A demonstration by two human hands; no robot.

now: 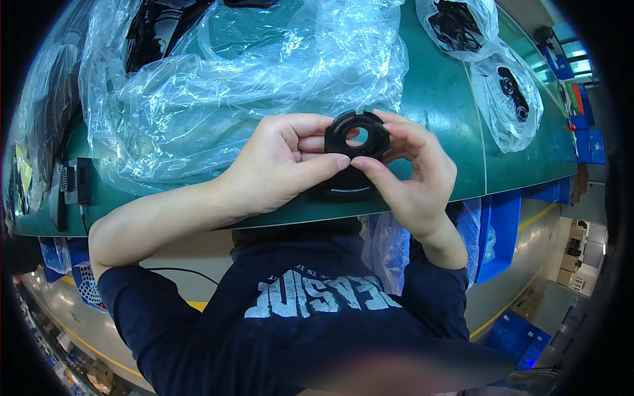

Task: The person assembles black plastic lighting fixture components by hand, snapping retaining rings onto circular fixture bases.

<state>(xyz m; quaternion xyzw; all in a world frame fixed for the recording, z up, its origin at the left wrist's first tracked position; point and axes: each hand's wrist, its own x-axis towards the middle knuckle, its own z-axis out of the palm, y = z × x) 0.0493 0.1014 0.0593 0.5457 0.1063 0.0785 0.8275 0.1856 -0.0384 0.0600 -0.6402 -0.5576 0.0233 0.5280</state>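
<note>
Between my two hands I hold up a round black ring-shaped part (pixel 335 136) with a hole through its middle and a notch in its top rim. My left hand (pixel 287 155) grips its left side, the thumb pressed on the lower rim and the fingers behind. My right hand (pixel 419 165) pinches the right side, its thumb tip close to the left thumb. Below the ring, near the table's front edge, another dark, glossy curved part (pixel 350 186) shows; my hands partly hide it, and whether it touches the ring I cannot tell.
A large clear plastic bag (pixel 264 89) spreads across the green table (pixel 442 99), with black parts (pixel 158 30) at the far left. Two clear bags of black parts (pixel 456 26) lie at right. A black device (pixel 78 179) with a cable sits left. Blue bins (pixel 498 234) stand below the right edge.
</note>
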